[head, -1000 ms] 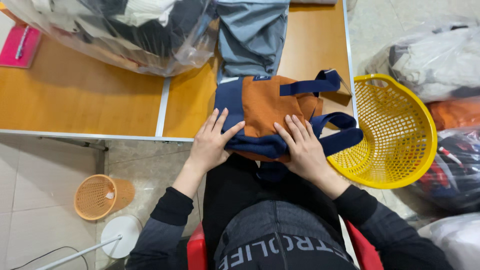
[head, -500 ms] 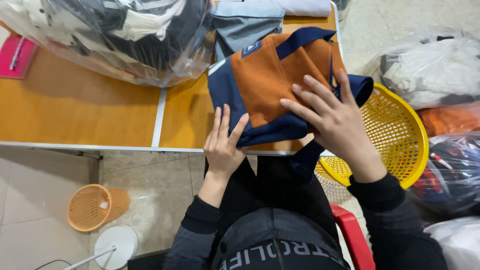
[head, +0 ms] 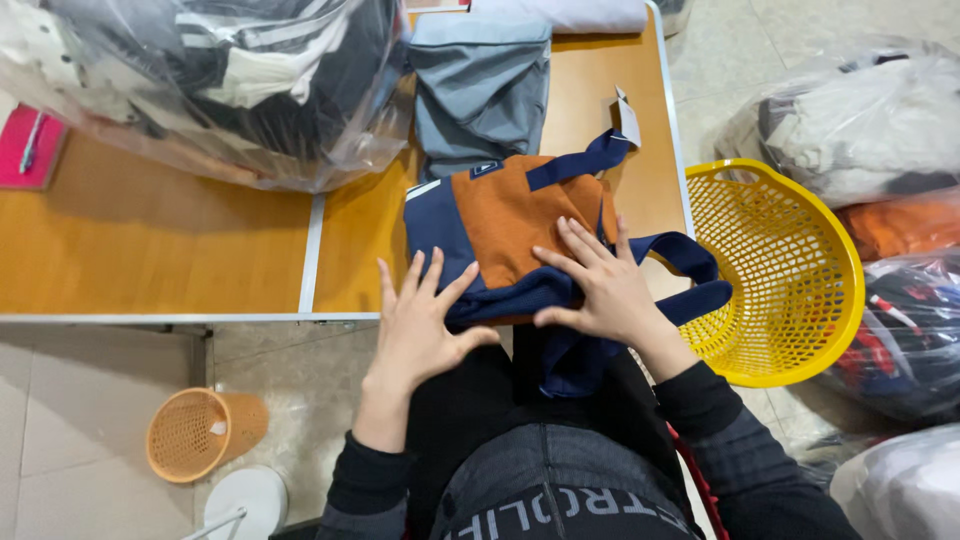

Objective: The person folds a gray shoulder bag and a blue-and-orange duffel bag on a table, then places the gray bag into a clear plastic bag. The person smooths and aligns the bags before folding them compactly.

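Left hand [head: 420,320]: flat, fingers spread wide, palm down at the near edge of the table [head: 150,245]. Fingertips press the near-left corner of the folded orange-and-navy garment [head: 505,230]. Nothing gripped.

Right hand [head: 600,285]: also flat and splayed, palm down on the near-right part of the same garment, fingers lying over the orange panel, heel on the navy fold. No pinch, just pressing.

Garment sits on the right section of the table, at its near edge. Part of the navy fabric hangs off the edge toward the person's lap. Navy straps loop out on the right side, one toward the yellow mesh basket [head: 790,270], which stands tilted just beside the table's right edge. A paper tag [head: 628,120] shows near the upper strap.

Judgement: the step in hand looks like flattening or smoothing a fold, both palms holding the bundle down. Next move would call for tucking in the hanging navy part and loose straps before anything gets lifted, otherwise the fold likely opens up.

Around it: grey folded garment [head: 480,85] just behind, touching the orange one. Big clear plastic bag of clothes [head: 200,80] at far left of table, pink notebook [head: 30,150] at the left edge. Small orange wastebasket [head: 195,435] on the floor below. More bagged clothes [head: 860,130] on the floor at right.
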